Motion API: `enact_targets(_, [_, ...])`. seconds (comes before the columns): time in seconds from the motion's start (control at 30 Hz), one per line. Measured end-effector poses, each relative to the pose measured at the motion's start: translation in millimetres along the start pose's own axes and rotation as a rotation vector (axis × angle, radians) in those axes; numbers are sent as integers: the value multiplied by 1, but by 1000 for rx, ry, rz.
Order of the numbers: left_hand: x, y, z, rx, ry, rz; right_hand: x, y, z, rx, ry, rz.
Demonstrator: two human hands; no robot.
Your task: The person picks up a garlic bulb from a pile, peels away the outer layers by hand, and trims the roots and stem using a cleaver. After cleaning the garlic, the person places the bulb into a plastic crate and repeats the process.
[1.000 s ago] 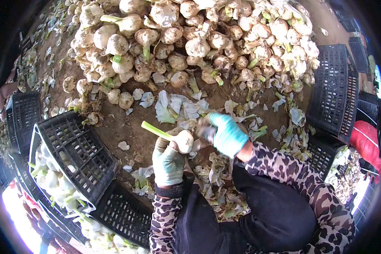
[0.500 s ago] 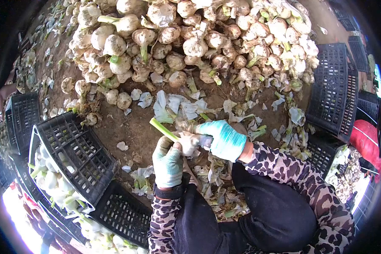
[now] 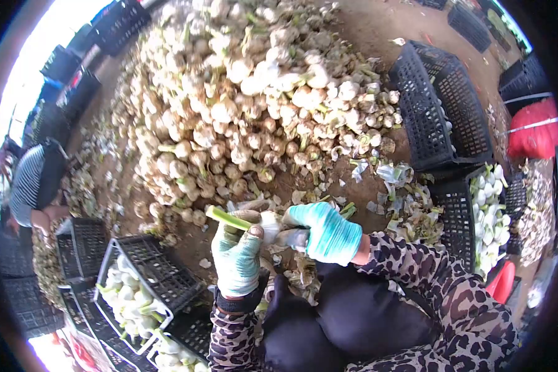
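Note:
Between my hands is a garlic bulb (image 3: 270,227), whose white side shows, with a thick green stem (image 3: 228,218) pointing up to the left. My left hand (image 3: 237,263), in a pale green-striped glove, is closed around the stem and bulb, thumb on the near side. My right hand (image 3: 335,237), in a turquoise glove, is closed on a small grey knife (image 3: 293,239) that lies against the bulb's right side. Most of the knife is hidden by the fingers. Beyond both hands rises a large heap of unpeeled garlic (image 3: 229,115).
Black crates of white garlic stand at left (image 3: 130,304) and right (image 3: 490,217). Another black crate (image 3: 421,118) stands behind the right one. Loose peelings (image 3: 415,211) litter the ground. A person (image 3: 34,180) bends at far left. A red sack (image 3: 535,127) lies far right.
The view has tilted up, bringing more of the heap and the person at left into sight. The bulb shows more clean white surface. Both hands keep their hold.

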State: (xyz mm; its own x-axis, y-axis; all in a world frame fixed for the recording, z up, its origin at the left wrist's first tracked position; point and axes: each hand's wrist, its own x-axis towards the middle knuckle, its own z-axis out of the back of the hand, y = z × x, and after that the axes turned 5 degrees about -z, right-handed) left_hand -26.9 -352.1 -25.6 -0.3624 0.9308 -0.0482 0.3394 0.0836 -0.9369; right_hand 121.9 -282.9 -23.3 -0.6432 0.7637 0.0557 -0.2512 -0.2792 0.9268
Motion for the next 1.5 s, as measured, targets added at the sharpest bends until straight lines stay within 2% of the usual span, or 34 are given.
enact_targets(0.03, [-3, -14, -12, 24, 25, -24, -7, 12, 14, 90, -11, -11])
enact_targets(0.1, [-7, -39, -45, -154, 121, 39, -15, 18, 44, 409, 41, -373])
enact_targets(0.17, [-18, -63, -63, -184, 208, 109, -31, 24, 57, 271, -60, -265])
enact_targets(0.2, [-26, -71, -71, -206, 220, 107, -44, 32, 67, 48, -158, -76])
enact_targets(0.23, [-34, -77, -81, -228, 236, 113, -54, 39, 75, 54, -188, -55])
enact_targets(0.3, [-48, -92, -109, -303, 270, 65, -75, 53, 90, 237, -267, 53])
enact_targets(0.33, [-48, -88, -125, -315, 294, 119, -82, 47, 104, 460, -230, 31])
enact_targets(0.37, [-57, -98, -132, -307, 323, 113, -97, 76, 112, 714, -197, 40])
enact_targets(0.43, [-76, -113, -149, -325, 401, 141, -115, 97, 129, 151, -137, -37])
enact_targets(0.47, [-84, -110, -159, -260, 371, 59, -121, 98, 118, 490, -217, 65])
enact_targets(0.5, [-89, -104, -160, -195, 383, -2, -130, 94, 112, 416, -363, 89])
enact_targets(0.57, [-99, -88, -188, 18, 275, -134, -141, 81, 122, 290, -455, 123])
enact_targets(0.6, [-107, -91, -196, 81, 214, -103, -150, 91, 120, 273, -545, 130])
enact_targets(0.63, [-108, -84, -194, 210, 178, -176, -157, 93, 122, 220, -568, 131])
enact_targets(0.7, [-119, -84, -203, 122, 214, -79, -168, 88, 125, 188, -666, 119])
enact_targets(0.73, [-120, -80, -208, 117, 182, -100, -168, 75, 120, 360, -620, 32])
enact_targets(0.77, [-121, -76, -211, -41, 241, -85, -175, 73, 126, 417, -537, -197])
enact_targets(0.83, [-123, -68, -221, -308, 404, 12, -171, 48, 130, 1024, -575, -172])
enact_targets(0.87, [-124, -67, -224, -320, 359, 33, -179, 47, 132, 1204, -604, -195])
enact_targets(0.9, [-125, -66, -229, -312, 361, 35, -186, 45, 138, 1094, -591, -311])
enact_targets(0.97, [-123, -62, -240, -395, 280, 206, -196, 8, 144, 1141, -486, -79])
enact_targets(1.0, [-120, -57, -244, -408, 181, 301, -199, -10, 148, 734, -576, -74])
enact_targets(1.03, [-111, -46, -249, -404, 191, 332, -202, -31, 158, 321, -648, -84])
enact_targets(1.07, [-104, -37, -252, -417, 236, 382, -212, -50, 166, 129, -517, -203])
enact_targets(1.1, [-97, -26, -256, -433, 277, 434, -226, -66, 172, 123, -542, -243])
enact_targets(1.17, [-89, -2, -264, -449, 293, 556, -252, -84, 180, -578, -131, -290])
enact_targets(1.2, [-88, 8, -271, -464, 258, 596, -259, -84, 186, -511, -26, -528])
enact_targets(1.23, [-86, 16, -273, -480, 215, 627, -276, -78, 193, -314, -155, -553])
enact_targets(1.27, [-79, 32, -266, -522, 271, 659, -287, -96, 193, -313, -286, -361])
enact_targets(1.3, [-74, 45, -262, -529, 233, 726, -301, -117, 190, -310, -420, -170])
enact_targets(1.33, [-72, 52, -262, -478, 154, 747, -317, -140, 184, -304, -407, -192])
enact_targets(1.4, [-74, 61, -270, -434, 60, 782, -351, -178, 174, -105, -345, -545])
enact_targets(1.43, [-77, 57, -276, -369, 144, 756, -360, -181, 178, -103, -319, -542])
enact_targets(1.5, [-76, 56, -271, -325, 257, 683, -356, -170, 191, 186, -451, -794])
